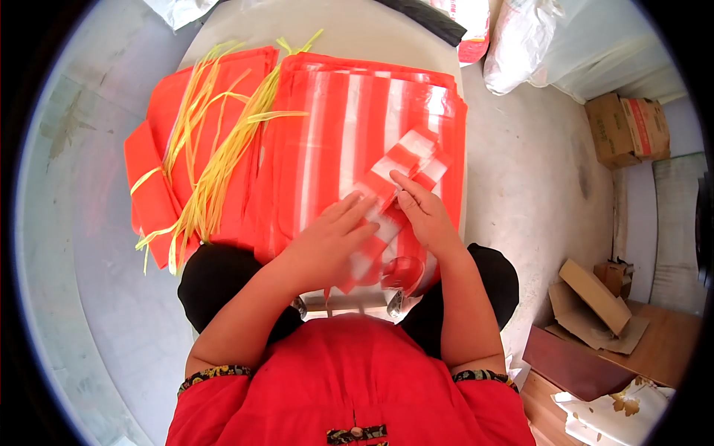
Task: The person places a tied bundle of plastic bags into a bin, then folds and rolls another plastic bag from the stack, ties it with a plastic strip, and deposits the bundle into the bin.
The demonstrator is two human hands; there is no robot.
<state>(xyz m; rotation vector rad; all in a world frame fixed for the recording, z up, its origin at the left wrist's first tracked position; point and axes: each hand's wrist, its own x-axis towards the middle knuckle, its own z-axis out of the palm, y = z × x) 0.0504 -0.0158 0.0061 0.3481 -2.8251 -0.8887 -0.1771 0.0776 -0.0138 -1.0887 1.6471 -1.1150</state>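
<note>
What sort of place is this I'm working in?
Probably a small packing workspace or storeroom: there's stacked striped plastic, a bunch of yellow strips, and cardboard boxes off to the right.

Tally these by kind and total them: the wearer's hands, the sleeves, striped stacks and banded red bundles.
Hands: 2, left hand and right hand
Sleeves: 2, left sleeve and right sleeve
Striped stack: 1
Red bundle with a yellow band: 1
Total: 6
</note>
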